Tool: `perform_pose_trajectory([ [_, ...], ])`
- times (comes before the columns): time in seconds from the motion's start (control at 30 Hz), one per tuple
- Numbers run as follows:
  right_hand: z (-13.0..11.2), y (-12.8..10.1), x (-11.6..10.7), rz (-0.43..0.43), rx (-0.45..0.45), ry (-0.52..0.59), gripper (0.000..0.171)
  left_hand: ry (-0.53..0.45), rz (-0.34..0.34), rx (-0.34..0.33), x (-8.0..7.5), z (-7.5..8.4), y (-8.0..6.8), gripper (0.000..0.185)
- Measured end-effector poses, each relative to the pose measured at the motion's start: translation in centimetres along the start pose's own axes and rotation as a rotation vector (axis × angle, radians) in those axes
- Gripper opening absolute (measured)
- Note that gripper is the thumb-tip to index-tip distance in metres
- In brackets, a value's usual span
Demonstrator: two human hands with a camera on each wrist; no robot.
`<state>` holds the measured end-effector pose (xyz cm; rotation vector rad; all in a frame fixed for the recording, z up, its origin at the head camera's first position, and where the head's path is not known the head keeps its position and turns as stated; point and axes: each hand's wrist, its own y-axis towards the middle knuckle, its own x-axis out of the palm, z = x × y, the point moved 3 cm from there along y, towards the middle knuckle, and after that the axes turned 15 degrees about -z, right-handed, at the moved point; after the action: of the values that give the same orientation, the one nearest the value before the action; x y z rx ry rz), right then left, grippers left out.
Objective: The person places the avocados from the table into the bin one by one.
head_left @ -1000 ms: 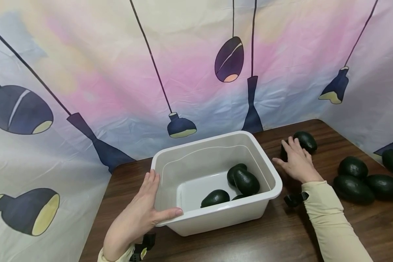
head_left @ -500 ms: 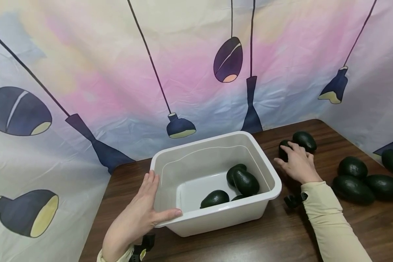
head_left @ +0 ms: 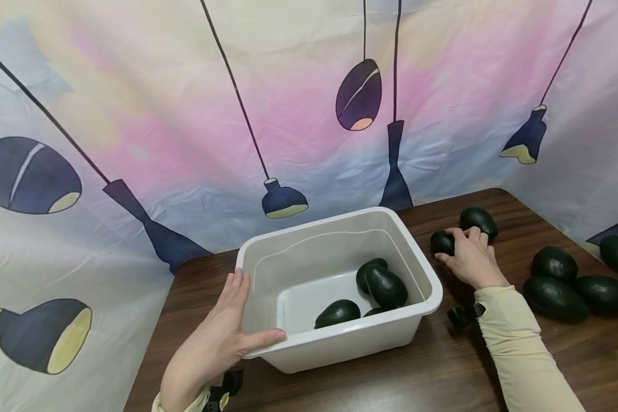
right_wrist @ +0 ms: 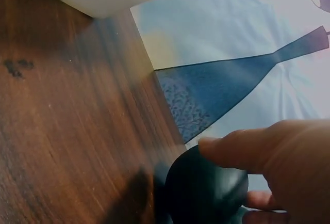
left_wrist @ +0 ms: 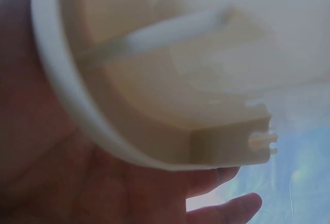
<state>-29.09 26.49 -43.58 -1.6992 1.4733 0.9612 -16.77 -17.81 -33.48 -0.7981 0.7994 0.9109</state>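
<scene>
- Your right hand [head_left: 471, 260] curls its fingers over a dark avocado [head_left: 442, 242] on the wooden table [head_left: 443, 366], just right of the white tub [head_left: 268, 349]. Most of that fruit is hidden under your fingers in the head view; only its left end shows.
- The right wrist view shows your thumb [right_wrist: 242, 149] lying across the top of the avocado [right_wrist: 206, 190], with the bottom of the fruit cut off by the frame edge.
- A second avocado [head_left: 479, 220] sits just beyond your fingertips; whether they touch it is hard to tell.
- Your left hand [head_left: 221, 337] holds the tub's near left corner, fingers straight along the outer wall and thumb [head_left: 265, 337] hooked over the rim.
- The left wrist view is blurred and filled by the tub's rim [left_wrist: 98, 131] and your palm [left_wrist: 77, 182].
- Inside the tub lie several avocados [head_left: 386, 286]; the near wall hides part of one.
- More avocados [head_left: 556, 297] lie at the right, the farthest cut off by the frame.
</scene>
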Motion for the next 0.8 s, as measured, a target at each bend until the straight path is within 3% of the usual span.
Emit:
perform_pose_trajectory([
  [0.1, -0.02, 0.07, 0.07, 0.005, 0.002, 0.024, 0.065, 0.002, 0.003, 0.001, 0.01, -0.02, -0.04, 0.123],
  [0.27, -0.02, 0.32, 0.24, -0.076, -0.005, 0.082, 0.066, -0.003, 0.005, 0.004, 0.06, -0.06, -0.02, 0.122],
  [0.47, -0.56, 0.56, 0.38, -0.161, -0.015, 0.062, 0.068, 0.001, 0.015, 0.015, 0.13, -0.02, -0.01, 0.121],
  [0.8, -0.73, 0.24, 0.06, -0.204, -0.018, 0.080, 0.067, 0.001, -0.002, 0.003, 0.14, -0.15, 0.11, 0.124],
])
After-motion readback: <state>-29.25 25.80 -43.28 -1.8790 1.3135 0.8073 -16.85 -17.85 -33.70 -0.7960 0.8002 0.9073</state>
